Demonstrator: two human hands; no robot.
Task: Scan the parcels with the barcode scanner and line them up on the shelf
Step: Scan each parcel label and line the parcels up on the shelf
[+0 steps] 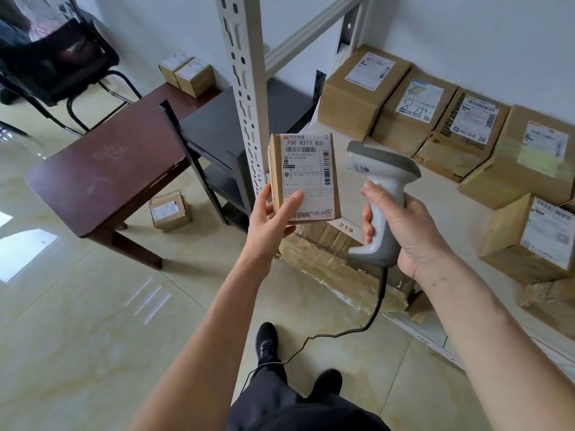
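The left hand holds a small brown cardboard parcel with a white shipping label upright, label side facing the camera. The thumb lies across the lower part of the label; the remaining fingers wrap behind the parcel and are hidden.

The right hand grips the handle of a white and grey corded pistol-grip barcode scanner. The fingers curl fully around the handle. The scanner head sits above the right hand and just beside the held parcel, to the right of it, without touching it. A black cable runs from the base of the handle down towards the floor.

Beyond the right hand, a row of brown cardboard boxes with white labels stands on the pale shelf board against the wall, the boxes touching side by side. To the right of the right hand, one further labelled cardboard box stands nearer the front edge of the shelf.

Below both hands, a flattened tape-wrapped cardboard package lies at the shelf front.

Beyond the left hand stands the white perforated steel upright of the shelf. To the left of the left hand is a dark red-brown wooden tabletop, which carries two small cardboard boxes at its far end. One small labelled box lies on the floor beneath it.
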